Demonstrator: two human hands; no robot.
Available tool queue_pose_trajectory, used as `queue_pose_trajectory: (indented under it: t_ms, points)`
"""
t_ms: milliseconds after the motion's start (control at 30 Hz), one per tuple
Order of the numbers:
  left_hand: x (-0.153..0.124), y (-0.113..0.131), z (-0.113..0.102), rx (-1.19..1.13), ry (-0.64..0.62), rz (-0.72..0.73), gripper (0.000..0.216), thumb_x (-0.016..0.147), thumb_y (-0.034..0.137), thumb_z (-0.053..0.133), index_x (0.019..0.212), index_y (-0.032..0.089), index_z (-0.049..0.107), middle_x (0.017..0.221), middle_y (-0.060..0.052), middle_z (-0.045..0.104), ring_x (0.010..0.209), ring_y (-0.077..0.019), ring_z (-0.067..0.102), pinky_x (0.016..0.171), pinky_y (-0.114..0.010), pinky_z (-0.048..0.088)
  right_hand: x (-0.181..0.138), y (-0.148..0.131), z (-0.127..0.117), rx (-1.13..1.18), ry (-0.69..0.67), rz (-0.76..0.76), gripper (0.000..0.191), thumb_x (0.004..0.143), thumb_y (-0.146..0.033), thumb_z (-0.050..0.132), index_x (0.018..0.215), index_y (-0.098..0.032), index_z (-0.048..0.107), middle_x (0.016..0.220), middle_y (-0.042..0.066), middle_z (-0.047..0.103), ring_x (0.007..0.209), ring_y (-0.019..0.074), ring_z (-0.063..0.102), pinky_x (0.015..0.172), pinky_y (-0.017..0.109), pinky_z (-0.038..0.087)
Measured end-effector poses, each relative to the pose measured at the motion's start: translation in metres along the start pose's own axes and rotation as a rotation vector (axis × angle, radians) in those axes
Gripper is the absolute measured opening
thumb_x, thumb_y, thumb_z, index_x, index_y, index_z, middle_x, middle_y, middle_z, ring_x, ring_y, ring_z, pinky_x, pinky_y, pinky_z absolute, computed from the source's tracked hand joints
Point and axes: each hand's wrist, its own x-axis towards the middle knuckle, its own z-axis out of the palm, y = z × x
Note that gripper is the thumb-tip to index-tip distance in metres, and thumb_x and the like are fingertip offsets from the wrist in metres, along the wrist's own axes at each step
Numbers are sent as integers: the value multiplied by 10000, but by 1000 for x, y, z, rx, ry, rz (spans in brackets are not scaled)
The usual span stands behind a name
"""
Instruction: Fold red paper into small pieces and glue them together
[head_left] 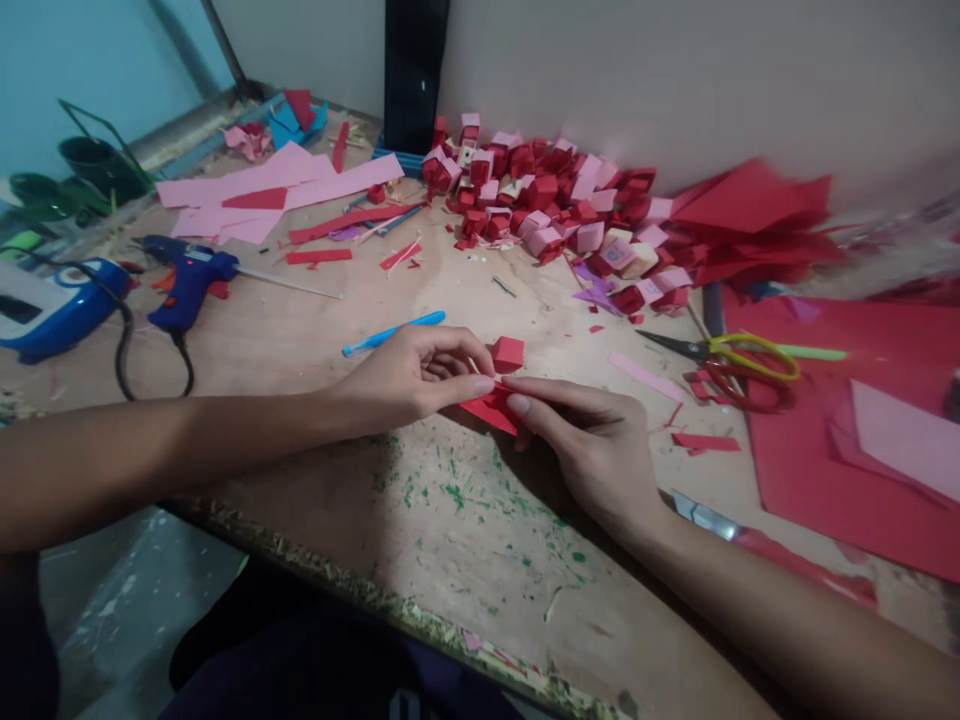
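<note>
My left hand (409, 375) and my right hand (592, 440) meet over a small piece of red paper (491, 410) lying flat on the wooden table (465, 520). Both hands pinch the paper, fingertips nearly touching at its top edge. A small folded red paper cube (508, 353) sits just behind the fingers, close to the left hand. A blue pen-like tool (394, 332) lies behind the left hand.
A heap of red and pink paper cubes (555, 205) fills the back. Scissors with yellow and red handles (727, 358) lie right, beside red paper sheets (847, 440). A blue glue gun (187, 285) and pink paper strips (277, 185) lie left. A knife blade (701, 515) lies near my right wrist.
</note>
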Motion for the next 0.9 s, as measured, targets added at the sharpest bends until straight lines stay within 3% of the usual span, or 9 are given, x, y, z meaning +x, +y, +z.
queue_pose_trajectory:
  t_ms: [167, 300, 567, 733, 900]
  points:
    - [-1, -1, 1, 5, 51, 2, 151, 843, 256, 738, 953, 154, 715, 812, -16, 675, 727, -111, 634, 670, -225, 521, 3, 1, -1, 69, -33, 41, 237, 870, -411, 802, 999, -219, 853, 749, 39, 787, 509, 132, 643, 534, 273, 560]
    - [-3, 0, 2, 22, 72, 23, 146, 840, 227, 725, 966, 155, 708, 833, -22, 685, 751, -118, 653, 687, -227, 540, 3, 1, 0, 128, -89, 66, 214, 899, -378, 781, 1022, -214, 842, 738, 47, 792, 557, 145, 672, 556, 267, 571]
    - [0, -2, 2, 23, 25, -5, 215, 822, 225, 733, 1024, 155, 710, 858, -32, 722, 763, -140, 694, 703, -254, 571, 2, 1, 1, 137, -69, 85, 212, 878, -341, 802, 1033, -198, 828, 770, 55, 792, 620, 158, 691, 573, 282, 575]
    - [1, -3, 1, -23, -41, -57, 168, 877, 312, 711, 933, 158, 748, 837, -45, 761, 769, -170, 718, 708, -303, 575, 3, 1, 2, 119, -54, 72, 179, 864, -317, 811, 1003, -205, 827, 758, 42, 788, 581, 141, 671, 565, 276, 576]
    - [2, -5, 0, 20, -30, -49, 174, 889, 331, 708, 866, 166, 761, 766, -27, 742, 701, -150, 680, 664, -295, 551, 3, 1, 2, 86, -32, 63, 207, 869, -338, 806, 1024, -202, 819, 747, 39, 779, 561, 145, 662, 556, 291, 582]
